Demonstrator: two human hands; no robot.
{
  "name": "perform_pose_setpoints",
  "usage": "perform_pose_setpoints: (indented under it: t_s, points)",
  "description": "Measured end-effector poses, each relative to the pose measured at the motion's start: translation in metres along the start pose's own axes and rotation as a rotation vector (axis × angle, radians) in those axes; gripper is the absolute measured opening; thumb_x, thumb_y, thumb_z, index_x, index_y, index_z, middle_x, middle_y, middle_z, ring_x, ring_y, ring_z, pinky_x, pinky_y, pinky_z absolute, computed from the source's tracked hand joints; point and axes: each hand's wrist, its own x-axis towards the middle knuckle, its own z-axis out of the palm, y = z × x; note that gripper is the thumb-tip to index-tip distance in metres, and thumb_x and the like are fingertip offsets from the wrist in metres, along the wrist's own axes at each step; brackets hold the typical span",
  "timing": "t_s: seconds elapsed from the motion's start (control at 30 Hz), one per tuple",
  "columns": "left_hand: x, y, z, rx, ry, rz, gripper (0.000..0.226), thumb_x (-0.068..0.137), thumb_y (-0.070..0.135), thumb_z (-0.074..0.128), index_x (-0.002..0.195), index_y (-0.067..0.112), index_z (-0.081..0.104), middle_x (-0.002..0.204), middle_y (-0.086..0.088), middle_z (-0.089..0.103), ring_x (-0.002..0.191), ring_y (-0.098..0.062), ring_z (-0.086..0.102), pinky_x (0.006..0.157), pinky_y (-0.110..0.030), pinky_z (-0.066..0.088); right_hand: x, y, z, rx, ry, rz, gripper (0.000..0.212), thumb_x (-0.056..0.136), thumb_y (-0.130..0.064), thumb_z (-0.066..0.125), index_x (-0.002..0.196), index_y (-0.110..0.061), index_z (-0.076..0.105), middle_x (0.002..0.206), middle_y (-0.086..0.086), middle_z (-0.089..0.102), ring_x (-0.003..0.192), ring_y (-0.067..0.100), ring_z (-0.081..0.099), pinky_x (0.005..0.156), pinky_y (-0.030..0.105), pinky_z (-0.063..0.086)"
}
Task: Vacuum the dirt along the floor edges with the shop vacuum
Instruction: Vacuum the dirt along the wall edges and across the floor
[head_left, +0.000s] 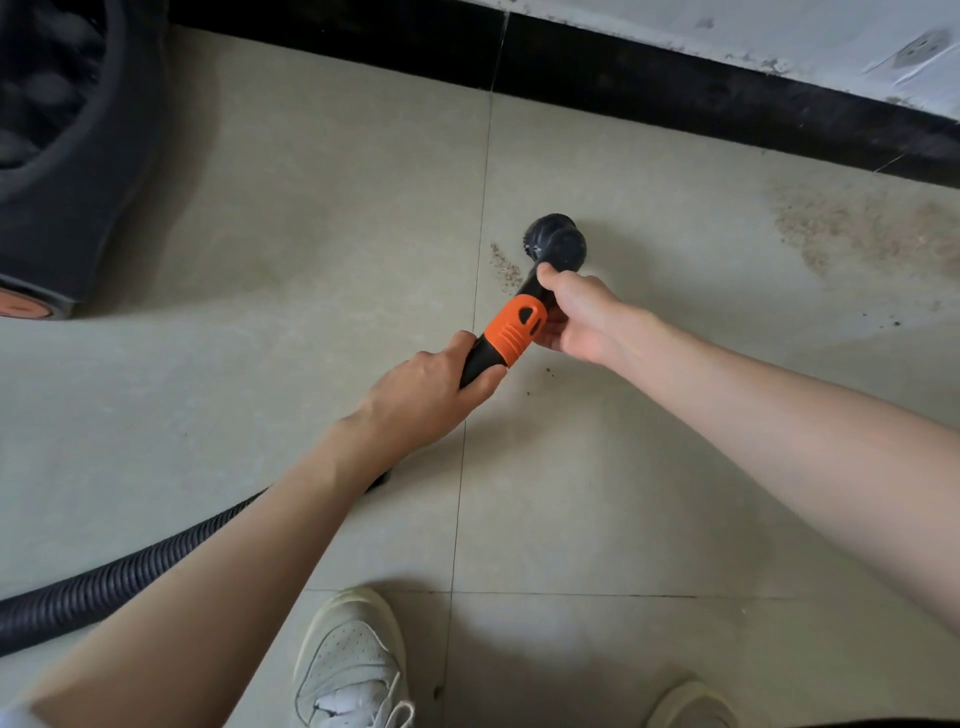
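Left hand (434, 395) grips the black vacuum wand (511, 332) behind its orange collar (514, 332); right hand (576, 317) curls round the wand nearer the round brush head (556, 244), which sits on the tiled floor (311, 234). A small line of dirt (505, 267) lies just beside the brush; a larger patch (862, 228) spreads near the black baseboard (675, 78); the ribbed hose (119, 577) trails off to the left.

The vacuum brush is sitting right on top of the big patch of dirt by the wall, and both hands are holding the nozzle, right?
Not quite. In the head view the vacuum brush sits beside a small dirt streak; the big patch of dirt lies off to its right, untouched. The left hand and right hand do hold the nozzle.
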Motion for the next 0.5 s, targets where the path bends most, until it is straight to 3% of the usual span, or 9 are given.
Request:
perform_pose_setpoints:
  t_s: [0.17,0.5]
  points:
    - [-0.012,0.019,0.029,0.116,-0.082,0.099,0.043,0.094,0.051,0.04,0.119,0.015,0.042,0.09,-0.013,0.064,0.083,-0.035,0.062,0.065,-0.035,0.042,-0.017,0.032,-0.044,0.08,0.011,0.099,0.018,0.1,-0.027,0.051,0.091,-0.011,0.05,0.086,0.011,0.061,0.076,0.022,0.06,0.064,0.035,0.05]
    - [-0.077,0.001,0.062,0.252,-0.1,0.147,0.041,0.091,0.05,0.043,0.113,0.016,0.044,0.093,-0.007,0.067,0.086,-0.03,0.064,0.066,-0.033,0.043,-0.067,0.096,-0.052,0.134,-0.057,0.234,0.015,0.1,-0.02,0.05,0.093,-0.007,0.05,0.087,0.014,0.062,0.076,0.025,0.062,0.074,0.041,0.05]
